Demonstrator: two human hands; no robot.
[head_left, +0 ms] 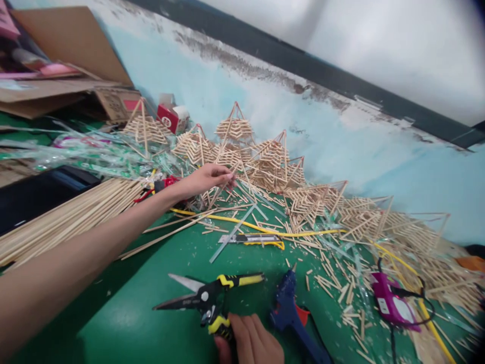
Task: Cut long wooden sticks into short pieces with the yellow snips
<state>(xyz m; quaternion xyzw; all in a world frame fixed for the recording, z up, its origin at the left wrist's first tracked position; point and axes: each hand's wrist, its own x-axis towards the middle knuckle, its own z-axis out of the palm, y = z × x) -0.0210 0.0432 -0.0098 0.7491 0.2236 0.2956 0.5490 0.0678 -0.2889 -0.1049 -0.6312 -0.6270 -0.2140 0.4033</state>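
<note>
My left hand reaches forward over the table, its thumb and fingers closed in a pinch on what looks like a thin wooden stick. The stick overlaps others behind it, so its ends are hard to make out. At the bottom, my right hand is wrapped around the lower handle of black-and-yellow shears. The shear blades are spread and point left. Just right of that hand lies a blue hot glue gun, nozzle away from me. A utility knife lies beyond the shears.
Pyramid-shaped stick frames line the wall. Long sticks lie at left beside a black flat object. A yellow cable crosses the green table. Cut pieces and a purple device are at right.
</note>
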